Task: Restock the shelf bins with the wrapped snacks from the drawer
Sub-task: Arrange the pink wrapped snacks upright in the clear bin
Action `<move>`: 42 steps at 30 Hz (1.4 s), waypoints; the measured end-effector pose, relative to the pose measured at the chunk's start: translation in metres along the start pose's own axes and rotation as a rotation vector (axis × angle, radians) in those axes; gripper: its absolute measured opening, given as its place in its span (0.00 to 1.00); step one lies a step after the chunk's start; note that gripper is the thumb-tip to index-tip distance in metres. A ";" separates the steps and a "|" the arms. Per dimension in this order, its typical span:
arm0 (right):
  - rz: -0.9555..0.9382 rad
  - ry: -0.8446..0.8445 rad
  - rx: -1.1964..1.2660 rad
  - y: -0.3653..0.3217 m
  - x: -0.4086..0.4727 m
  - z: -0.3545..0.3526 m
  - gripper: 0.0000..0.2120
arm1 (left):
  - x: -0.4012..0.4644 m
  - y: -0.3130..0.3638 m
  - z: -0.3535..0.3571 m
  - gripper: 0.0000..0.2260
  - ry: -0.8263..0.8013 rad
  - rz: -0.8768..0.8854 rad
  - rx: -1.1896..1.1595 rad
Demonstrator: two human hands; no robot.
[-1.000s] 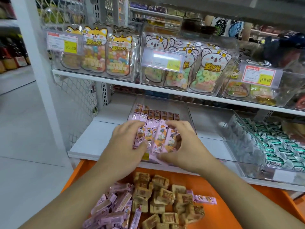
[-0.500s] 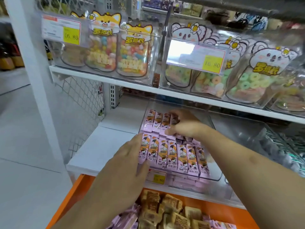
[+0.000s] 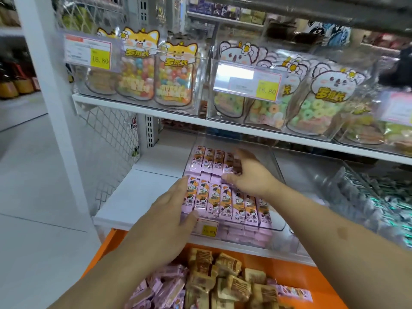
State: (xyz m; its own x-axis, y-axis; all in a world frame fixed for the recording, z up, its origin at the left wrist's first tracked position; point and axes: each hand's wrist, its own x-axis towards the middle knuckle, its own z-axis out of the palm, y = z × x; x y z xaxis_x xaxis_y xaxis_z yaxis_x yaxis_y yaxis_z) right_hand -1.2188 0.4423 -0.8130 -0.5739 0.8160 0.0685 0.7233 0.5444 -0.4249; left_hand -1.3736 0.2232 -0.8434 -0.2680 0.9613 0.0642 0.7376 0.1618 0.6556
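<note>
since half a second ago little has shifted: left hand (image 3: 169, 221) rests flat-fingered against the front row of pink wrapped snacks (image 3: 225, 200) in the clear shelf bin (image 3: 278, 221); right hand (image 3: 249, 175), fingers loosely curled, nudges the back row. best to square rows gently before fetching more from the orange drawer (image 3: 296, 273).

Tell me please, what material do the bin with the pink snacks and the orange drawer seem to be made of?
Bin: apparently clear rigid plastic, glossy; the pink snacks show through its walls. Orange drawer: smooth, uniformly coloured, slightly shiny; painted metal or plastic, cannot tell which.
</note>
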 end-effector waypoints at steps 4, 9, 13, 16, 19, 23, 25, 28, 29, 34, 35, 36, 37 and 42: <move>-0.030 0.064 0.095 -0.012 -0.061 -0.015 0.36 | -0.011 0.003 -0.002 0.35 0.006 0.011 0.023; -0.004 0.095 0.138 -0.003 -0.150 -0.022 0.35 | -0.039 0.017 -0.003 0.34 -0.003 0.047 0.080; 0.073 0.106 0.277 0.022 -0.217 -0.019 0.20 | -0.066 0.035 0.012 0.28 -0.025 0.128 0.092; 0.204 0.114 0.317 0.059 -0.250 -0.010 0.10 | -0.082 0.048 0.045 0.26 -0.142 0.168 0.098; 0.329 0.034 0.229 0.105 -0.269 0.006 0.11 | -0.093 0.053 0.093 0.26 -0.312 0.206 0.108; 0.429 -0.095 0.148 0.161 -0.279 0.042 0.13 | -0.099 0.046 0.156 0.27 -0.555 0.240 0.147; 0.454 -0.179 0.090 0.186 -0.276 0.062 0.16 | -0.096 0.039 0.185 0.27 -0.633 0.254 0.190; 0.498 -0.252 0.051 0.225 -0.267 0.094 0.22 | -0.090 0.022 0.225 0.28 -0.700 0.275 0.203; 0.508 -0.266 0.060 0.238 -0.263 0.104 0.25 | -0.089 0.016 0.238 0.28 -0.727 0.300 0.224; 0.552 -0.353 0.066 0.302 -0.246 0.152 0.35 | -0.083 -0.012 0.297 0.33 -0.901 0.371 0.179; 0.550 -0.351 0.068 0.312 -0.243 0.159 0.34 | -0.083 -0.017 0.304 0.33 -0.938 0.367 0.154; 0.534 -0.333 0.077 0.322 -0.240 0.167 0.32 | -0.083 -0.021 0.311 0.34 -0.965 0.368 0.139; 0.509 -0.307 0.078 0.330 -0.237 0.174 0.30 | -0.083 -0.025 0.317 0.36 -0.999 0.367 0.141; 0.451 -0.335 -0.089 0.364 -0.223 0.210 0.35 | -0.080 -0.031 0.326 0.30 -1.126 0.232 -0.003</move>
State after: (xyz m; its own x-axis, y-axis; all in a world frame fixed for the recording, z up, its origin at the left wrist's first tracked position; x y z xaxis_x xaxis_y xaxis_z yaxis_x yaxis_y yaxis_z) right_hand -0.9087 0.4179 -1.1720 -0.2808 0.8731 -0.3985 0.9463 0.1825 -0.2670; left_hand -1.1729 0.2137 -1.1140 0.5813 0.6226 -0.5239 0.6946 -0.0444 0.7180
